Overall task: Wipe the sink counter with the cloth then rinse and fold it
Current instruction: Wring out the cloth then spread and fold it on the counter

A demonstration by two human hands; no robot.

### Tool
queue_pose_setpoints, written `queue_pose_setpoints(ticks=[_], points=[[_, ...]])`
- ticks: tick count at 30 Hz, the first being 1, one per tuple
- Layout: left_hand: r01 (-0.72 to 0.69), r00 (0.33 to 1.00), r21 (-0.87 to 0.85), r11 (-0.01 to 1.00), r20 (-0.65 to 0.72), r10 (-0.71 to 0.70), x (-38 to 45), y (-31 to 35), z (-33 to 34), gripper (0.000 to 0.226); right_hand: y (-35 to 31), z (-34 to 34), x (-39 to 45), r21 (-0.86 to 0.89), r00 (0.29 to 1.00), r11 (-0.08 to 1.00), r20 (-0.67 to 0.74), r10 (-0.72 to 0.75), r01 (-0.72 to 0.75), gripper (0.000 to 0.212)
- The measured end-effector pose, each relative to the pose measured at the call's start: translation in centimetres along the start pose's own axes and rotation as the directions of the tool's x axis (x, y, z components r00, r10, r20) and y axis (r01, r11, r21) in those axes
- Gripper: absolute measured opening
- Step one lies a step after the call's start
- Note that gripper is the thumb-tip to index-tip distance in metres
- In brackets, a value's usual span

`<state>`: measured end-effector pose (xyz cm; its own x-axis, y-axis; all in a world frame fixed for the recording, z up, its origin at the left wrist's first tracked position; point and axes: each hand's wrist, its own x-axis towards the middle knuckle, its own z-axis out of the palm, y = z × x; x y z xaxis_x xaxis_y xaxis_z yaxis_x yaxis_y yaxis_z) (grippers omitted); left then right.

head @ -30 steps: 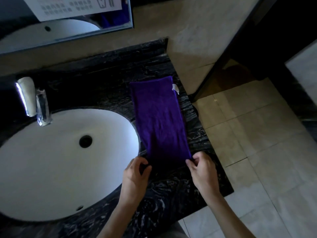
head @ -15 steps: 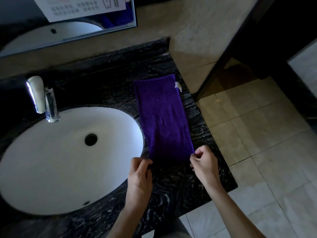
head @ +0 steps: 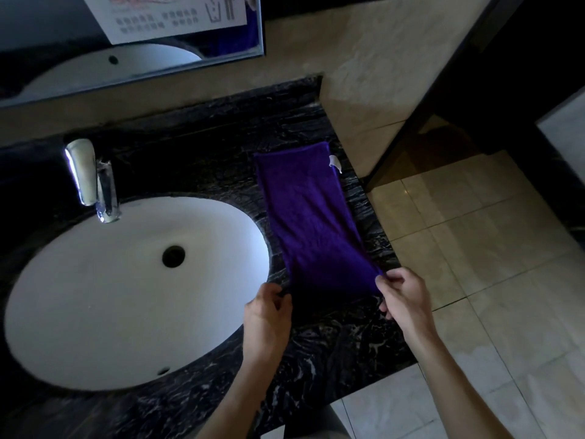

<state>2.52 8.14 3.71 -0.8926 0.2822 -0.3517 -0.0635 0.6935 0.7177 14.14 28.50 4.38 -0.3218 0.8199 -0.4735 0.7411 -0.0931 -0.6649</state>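
Purple terry cloth, folded into a long strip, lies on the black veined marble counter at centre right of the frame, just beside the white oval sink basin. Left hand and right hand each pinch one near corner of the strip, lifting that end slightly. Chrome faucet stands at upper left.

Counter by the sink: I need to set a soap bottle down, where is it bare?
Bare counter lies behind the basin, between faucet and purple cloth, and along the near edge below both hands. The right strip is crowded by the cloth, pinched by the left hand and right hand.
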Motion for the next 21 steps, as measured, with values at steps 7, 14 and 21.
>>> queue_pose_setpoints(ticks=[7, 14, 21], points=[[0.176, 0.977, 0.189, 0.966, 0.083, -0.194, 1.4, 1.9, 0.9, 0.010, -1.6, -0.6, 1.0, -0.169, 0.990, 0.985, 0.134, 0.048, -0.025, 0.030], [0.095, 0.995, -0.060, 0.994, 0.007, -0.095, -0.6, 1.5, 0.6, 0.014, -2.2, -1.1, 2.0, -0.114, 0.910, 0.975, 0.354, 0.217, -0.188, 0.023], [0.079, 0.995, -0.312, 0.947, 0.088, -0.054, -1.1, 1.0, -0.4, 0.013, -2.2, -3.2, 1.9, 0.144, 0.910, 0.973, 0.401, 0.108, -0.179, 0.022]])
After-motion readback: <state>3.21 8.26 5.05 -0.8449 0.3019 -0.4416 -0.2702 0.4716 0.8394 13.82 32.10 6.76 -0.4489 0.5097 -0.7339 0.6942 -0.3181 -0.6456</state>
